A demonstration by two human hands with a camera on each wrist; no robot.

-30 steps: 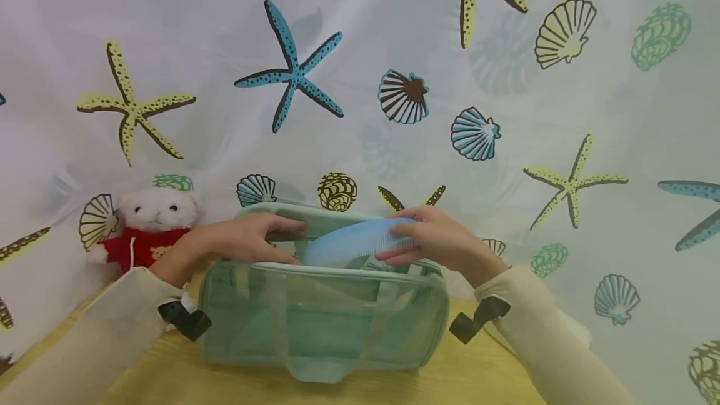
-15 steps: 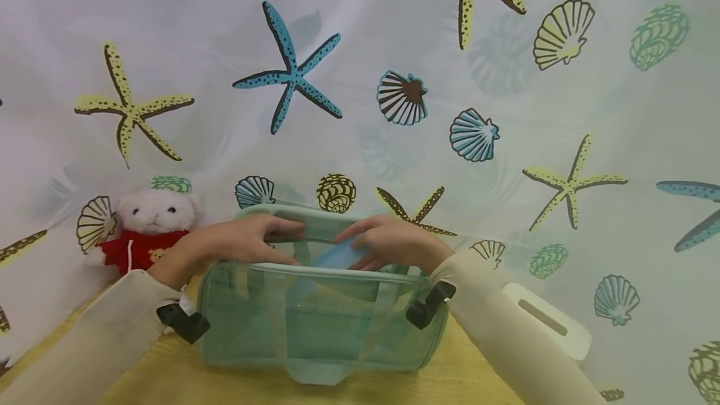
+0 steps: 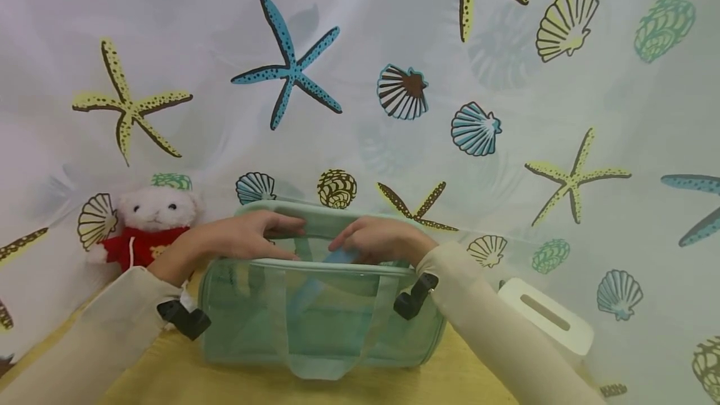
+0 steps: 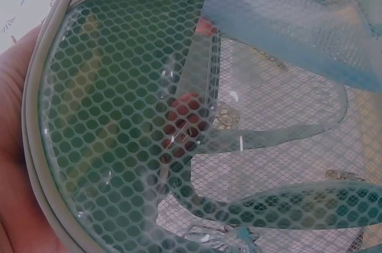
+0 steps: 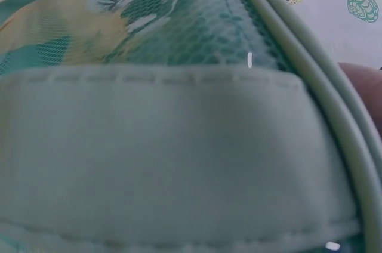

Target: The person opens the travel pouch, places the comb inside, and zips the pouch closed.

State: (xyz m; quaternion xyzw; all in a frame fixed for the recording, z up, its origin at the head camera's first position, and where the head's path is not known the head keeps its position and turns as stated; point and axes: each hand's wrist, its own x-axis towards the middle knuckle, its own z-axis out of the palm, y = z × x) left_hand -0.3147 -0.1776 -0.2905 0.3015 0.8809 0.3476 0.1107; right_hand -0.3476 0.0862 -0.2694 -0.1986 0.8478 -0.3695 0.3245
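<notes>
A pale green see-through zip bag stands on the table with its top open. My right hand reaches into the opening and pinches a light blue comb, which slants down inside the bag. The comb also shows through the mesh in the left wrist view. My left hand lies at the left end of the opening, thumb along the front rim and fingers spread towards the back rim. In the right wrist view the bag's side tab fills most of the picture.
A white teddy bear in a red top sits to the left of the bag. At the right is a white slotted box, partly behind my right sleeve. A curtain printed with starfish and shells hangs behind the yellow table.
My right hand has moved left and down into the bag, lowering the comb from across the opening to inside. The slotted box has come into sight. My left hand has stayed put.
</notes>
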